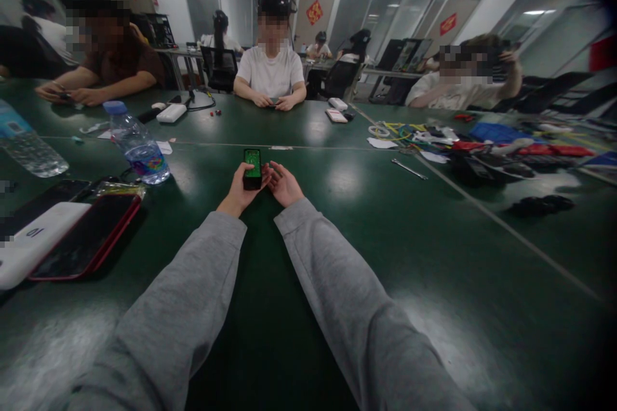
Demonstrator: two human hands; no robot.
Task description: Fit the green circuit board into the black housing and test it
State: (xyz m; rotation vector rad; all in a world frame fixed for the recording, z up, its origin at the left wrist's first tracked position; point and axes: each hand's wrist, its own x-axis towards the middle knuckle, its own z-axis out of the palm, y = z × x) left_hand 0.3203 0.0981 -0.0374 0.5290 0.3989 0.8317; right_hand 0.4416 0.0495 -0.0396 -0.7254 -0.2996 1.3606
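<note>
My left hand [235, 189] is closed round a small black case with a green circuit board [252, 160] showing on its upper face. The thumb lies across the left side of the board. Just to the right, my right hand [288, 187] is half curled with its fingers apart and nothing in it. Its fingertips come close to the lower right side of the case; whether they touch it I cannot tell. Both hands are over the dark green table [308, 257].
On the left are a blue-capped bottle [137, 144], another bottle [31, 144], a red-edged phone [89, 237] and a white power bank [41, 241]. A wrench [409, 169] lies to the right, before tangled cables [402, 135] and tools. Several people sit around; one in white [270, 70] is opposite.
</note>
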